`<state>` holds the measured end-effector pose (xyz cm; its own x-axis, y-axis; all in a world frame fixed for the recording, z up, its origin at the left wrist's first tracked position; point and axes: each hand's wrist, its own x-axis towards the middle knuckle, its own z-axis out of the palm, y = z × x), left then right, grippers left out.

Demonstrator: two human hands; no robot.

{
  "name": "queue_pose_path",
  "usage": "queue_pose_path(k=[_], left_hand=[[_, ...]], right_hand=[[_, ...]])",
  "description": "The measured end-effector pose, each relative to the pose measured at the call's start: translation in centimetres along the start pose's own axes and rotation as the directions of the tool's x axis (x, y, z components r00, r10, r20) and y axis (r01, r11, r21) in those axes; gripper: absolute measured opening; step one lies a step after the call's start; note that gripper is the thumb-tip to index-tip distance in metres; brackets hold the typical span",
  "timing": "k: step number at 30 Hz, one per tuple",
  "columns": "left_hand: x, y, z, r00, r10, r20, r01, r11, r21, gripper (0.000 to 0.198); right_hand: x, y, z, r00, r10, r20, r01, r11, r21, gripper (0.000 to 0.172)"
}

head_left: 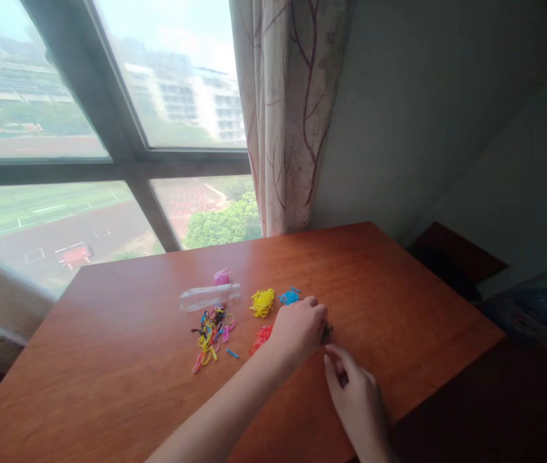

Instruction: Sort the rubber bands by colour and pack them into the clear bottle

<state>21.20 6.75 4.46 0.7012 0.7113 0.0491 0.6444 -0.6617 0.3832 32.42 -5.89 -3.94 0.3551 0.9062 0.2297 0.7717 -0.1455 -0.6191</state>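
Observation:
My left hand [301, 323] reaches across the table with its fingers curled down over a small dark pile of rubber bands [326, 331]. Its fingertips are mostly hidden, and I cannot make out what is in them. Just nearer to me, my right hand [356, 389] has its thumb and forefinger drawn together; anything between them is too small to see. Red rubber bands [260, 337] lie partly behind my left wrist. Beyond that hand are a blue pile of rubber bands [289, 296] and a yellow pile of rubber bands [262, 302].
A mixed heap of coloured rubber bands [212, 334] lies at the left, with a blue piece [232, 354] beside it. Behind it, a clear plastic bottle [206, 298] rests on its side near a pink object [222, 276]. The wooden table [109, 347] meets a window and curtain [283, 116].

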Motion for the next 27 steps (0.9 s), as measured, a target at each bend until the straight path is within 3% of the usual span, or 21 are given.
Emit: queue_pose_path(k=[5,11,15,19,23,27], left_hand=[[-0.2,-0.7,-0.2,1.000,-0.021,-0.023,0.020,0.999,-0.044,0.014],[-5.7,-4.3,-3.2,0.985,-0.128,-0.112,0.119,0.989,-0.082,0.018],[-10.8,-8.1,-4.3,0.947,-0.253,-0.200,0.231,0.965,-0.124,0.019],[-15.3,-11.2,-3.8,0.900,-0.341,-0.272,0.317,0.940,-0.126,0.021],[-18.1,-12.5,-2.9,0.879,-0.379,-0.289,0.350,0.925,-0.146,0.019],[-19.3,-13.0,-2.4,0.861,-0.415,-0.293,0.381,0.909,-0.168,0.020]], right_hand=[[-0.2,-0.3,-0.4,1.000,-0.021,-0.016,0.021,0.999,0.027,0.041],[-0.7,-3.0,0.4,0.989,-0.145,-0.009,0.145,0.989,0.023,0.034],[-1.3,-6.3,1.8,0.966,-0.229,0.118,0.228,0.973,0.026,0.027],[-1.7,-10.4,3.2,0.931,-0.237,0.277,0.257,0.966,-0.036,0.020],[-1.5,-14.1,4.0,0.909,-0.171,0.380,0.250,0.953,-0.170,0.022],[-0.4,-16.1,4.9,0.880,-0.062,0.471,0.224,0.928,-0.298,0.019]])
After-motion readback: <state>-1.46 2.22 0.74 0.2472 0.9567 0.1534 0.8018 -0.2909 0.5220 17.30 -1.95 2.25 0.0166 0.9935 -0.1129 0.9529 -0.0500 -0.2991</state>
